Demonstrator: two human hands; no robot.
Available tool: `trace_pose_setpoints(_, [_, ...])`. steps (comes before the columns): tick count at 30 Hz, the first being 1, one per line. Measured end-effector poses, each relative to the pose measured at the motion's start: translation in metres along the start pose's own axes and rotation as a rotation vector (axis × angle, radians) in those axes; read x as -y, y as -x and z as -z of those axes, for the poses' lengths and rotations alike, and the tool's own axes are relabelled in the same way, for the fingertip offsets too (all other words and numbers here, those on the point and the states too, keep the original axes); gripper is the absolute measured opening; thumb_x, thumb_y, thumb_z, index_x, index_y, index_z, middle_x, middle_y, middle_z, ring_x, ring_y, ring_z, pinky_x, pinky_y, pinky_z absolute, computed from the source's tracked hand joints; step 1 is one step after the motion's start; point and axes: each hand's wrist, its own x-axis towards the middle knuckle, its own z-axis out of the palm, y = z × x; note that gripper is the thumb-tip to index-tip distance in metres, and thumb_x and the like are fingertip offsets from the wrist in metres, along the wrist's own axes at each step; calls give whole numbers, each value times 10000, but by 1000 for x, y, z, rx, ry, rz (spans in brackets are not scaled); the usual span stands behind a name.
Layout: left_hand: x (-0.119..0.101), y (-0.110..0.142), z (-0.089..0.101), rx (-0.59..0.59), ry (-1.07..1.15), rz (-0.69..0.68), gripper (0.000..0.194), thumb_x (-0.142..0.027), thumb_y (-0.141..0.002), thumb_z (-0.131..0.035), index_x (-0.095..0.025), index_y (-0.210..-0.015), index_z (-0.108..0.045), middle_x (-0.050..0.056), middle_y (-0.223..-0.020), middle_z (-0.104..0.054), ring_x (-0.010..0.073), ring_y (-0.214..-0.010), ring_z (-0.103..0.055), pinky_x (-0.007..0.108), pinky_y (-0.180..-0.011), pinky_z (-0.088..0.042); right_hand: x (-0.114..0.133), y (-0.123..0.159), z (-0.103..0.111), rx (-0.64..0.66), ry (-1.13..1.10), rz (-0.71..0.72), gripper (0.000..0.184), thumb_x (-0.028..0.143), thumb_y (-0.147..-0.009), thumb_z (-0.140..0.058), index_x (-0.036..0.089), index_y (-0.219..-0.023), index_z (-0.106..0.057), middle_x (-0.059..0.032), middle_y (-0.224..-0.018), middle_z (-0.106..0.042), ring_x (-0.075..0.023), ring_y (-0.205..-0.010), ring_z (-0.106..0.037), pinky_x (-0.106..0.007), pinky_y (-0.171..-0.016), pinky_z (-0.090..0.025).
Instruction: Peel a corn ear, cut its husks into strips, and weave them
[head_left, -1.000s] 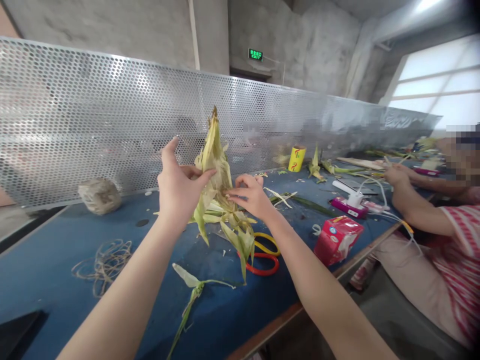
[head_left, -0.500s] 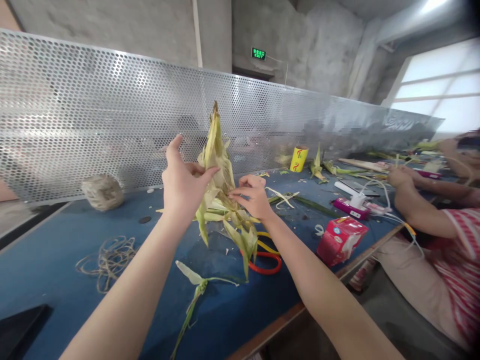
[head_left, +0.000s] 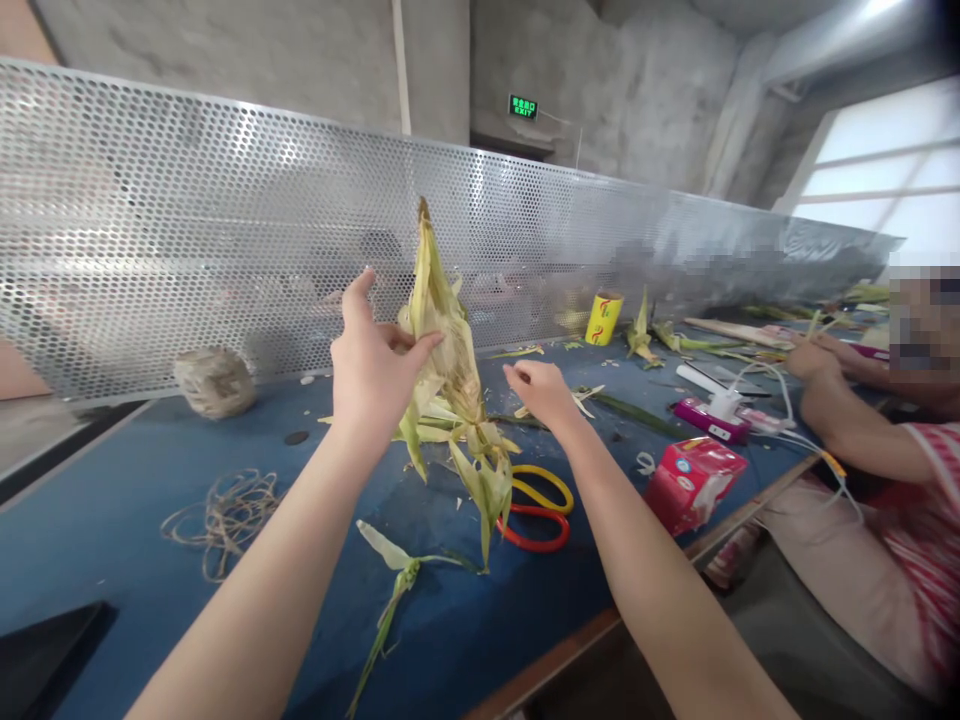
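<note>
My left hand (head_left: 379, 365) pinches a corn husk bundle (head_left: 448, 330) between thumb and fingers. The bundle stands upright, with a brown pointed tip at the top, a narrow tied-looking waist and loose leaves spreading below. To its right, and apart from it, my right hand (head_left: 541, 390) is closed with the fingertips together; whatever they hold, if anything, is too small to make out. Scissors with red and yellow handles (head_left: 536, 545) lie on the table behind the lower leaves, their blades hidden. A green husk stalk (head_left: 394, 590) lies nearer to me.
Tangled twine (head_left: 225, 520) and a wrapped roll (head_left: 215, 382) are at left on the blue table (head_left: 300, 600). On the right are a red tissue pack (head_left: 694, 485), a purple power strip (head_left: 712, 420) and a yellow roll (head_left: 604, 319). A co-worker's arm (head_left: 847, 425) reaches in. A perforated metal screen (head_left: 225, 230) stands behind.
My right hand has come away from the husk bundle's waist, moving right, and its fingers have curled closed. My left hand keeps its hold on the bundle. The view has shifted slightly.
</note>
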Motion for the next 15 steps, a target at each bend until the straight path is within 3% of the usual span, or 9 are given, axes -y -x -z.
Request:
trace_pose_setpoints(3, [-1, -1, 0, -11, -21, 21, 759, -304, -664, -693, -186, -1314, -317, -16, -674, -644, 187, -702, -616, 352, -732, -479, -6, 2, -6, 146, 52, -99, 354, 324, -765, -487, 193, -469, -343, 36, -456, -351, -106, -484, -341, -243, -523, -245])
trace_pose_setpoints(10, [-2, -2, 1, 9, -51, 45, 772, -313, -666, -678, -176, -1328, -305, 17, -715, -665, 207, -739, -628, 365, -756, -479, -3, 1, -2, 422, 66, -233, 95, 245, -721, -457, 185, -677, -516, -16, -697, -569, -120, -645, -495, -208, -557, -325])
trace_pose_setpoints(15, [-5, -2, 3, 28, -61, 40, 791, -312, -656, -682, -193, -1336, -298, 23, -712, -666, 218, -742, -633, 368, -736, -486, 5, 3, 1, 831, 8, -294, 192, 282, -685, -513, 169, -530, -514, -3, -533, -530, -102, -490, -462, -214, -484, -343])
